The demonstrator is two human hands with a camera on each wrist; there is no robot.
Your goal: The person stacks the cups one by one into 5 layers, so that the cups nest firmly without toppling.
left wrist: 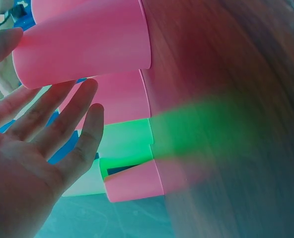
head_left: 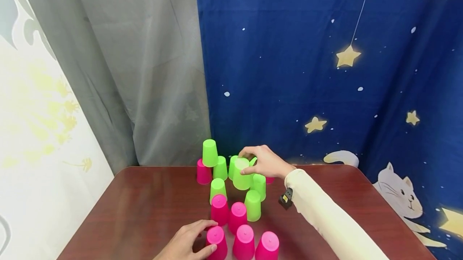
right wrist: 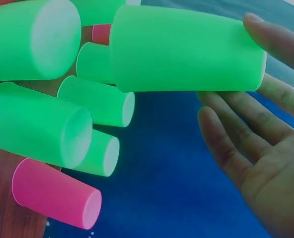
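My right hand grips an upside-down green cup between thumb and fingers, lifted among the other green cups at the table's back. In the right wrist view the thumb lies on one side of it and the fingers on the other. My left hand has its thumb and fingertips about an upside-down pink cup standing at the front left of the pink group. Beside that cup are more pink cups. Behind them, green cups stand upside down. The held green cup and right hand partly hide the cups behind.
At the back left, a green cup sits raised over a pink cup and a green cup. The brown table reaches back to a grey curtain and a blue starry curtain.
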